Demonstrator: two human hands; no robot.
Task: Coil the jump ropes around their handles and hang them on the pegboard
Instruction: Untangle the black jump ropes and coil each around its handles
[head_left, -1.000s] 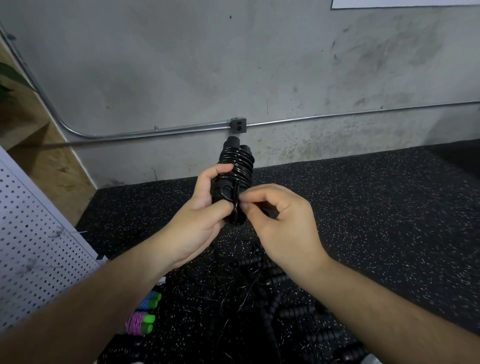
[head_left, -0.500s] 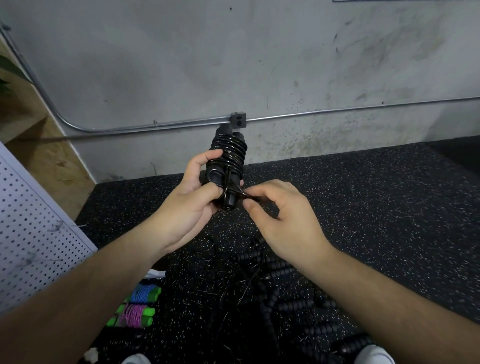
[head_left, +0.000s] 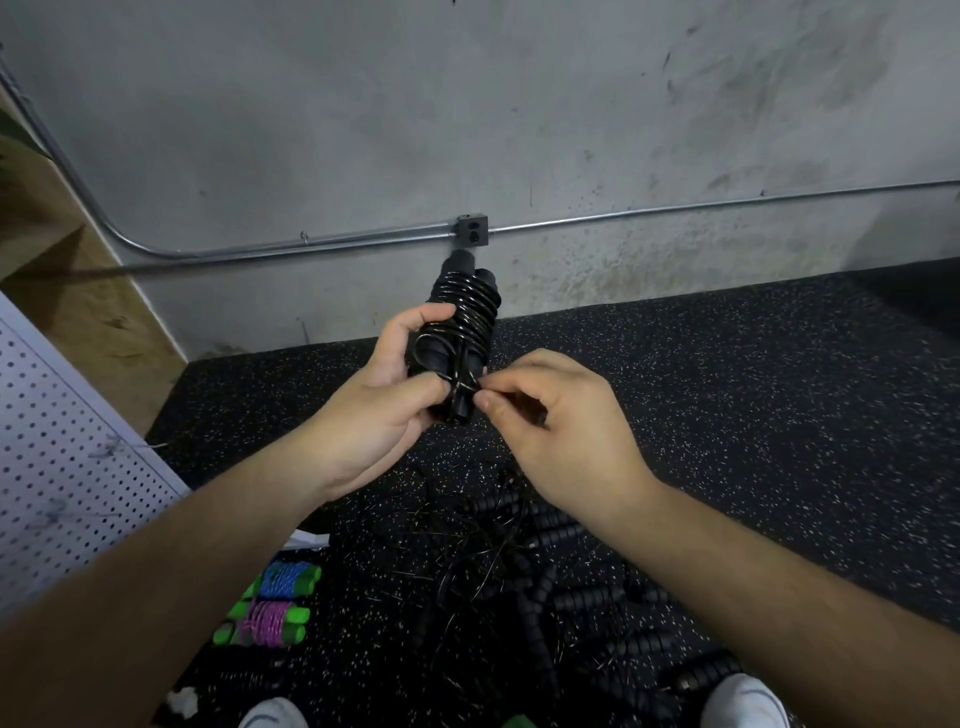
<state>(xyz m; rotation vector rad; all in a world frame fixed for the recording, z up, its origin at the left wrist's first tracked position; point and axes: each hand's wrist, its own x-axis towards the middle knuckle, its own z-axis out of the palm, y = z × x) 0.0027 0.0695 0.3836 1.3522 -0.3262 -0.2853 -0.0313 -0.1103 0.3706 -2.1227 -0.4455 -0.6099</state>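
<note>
The right hand's (head_left: 566, 436) fingers (head_left: 511, 382) are curled, thumb and forefinger pinching a thin glossy strand of rope just at the lower end of the black jump rope bundle (head_left: 462, 322). The left hand (head_left: 363, 421) grips the same bundle from the left. Its thumb lies across the lower front and its fingertips (head_left: 428, 316) curl round the far side at mid-height.

The bundle is held in the air at the middle of the view, above the floor (head_left: 779, 389). It is two black handles side by side with shiny rope wound in tight turns round their upper half. Its long axis runs nearly upright in the picture, leaning a little to the right. The upper ends point away toward the wall (head_left: 519, 104) and the lower ends point back toward the person.

Below the hands a loose tangle of black ropes and handles (head_left: 545, 587) lies on the speckled floor. To its left are two wound ropes with green handles, one blue (head_left: 285, 579) and one purple (head_left: 270, 621), just beside each other. The white pegboard (head_left: 62, 467) stands well apart at the left edge, and the left forearm lies between it and the bundle. A metal conduit (head_left: 675, 205) with an outlet box (head_left: 472, 229) runs along the wall behind. Two white shoe tips (head_left: 745, 701) show at the bottom.
</note>
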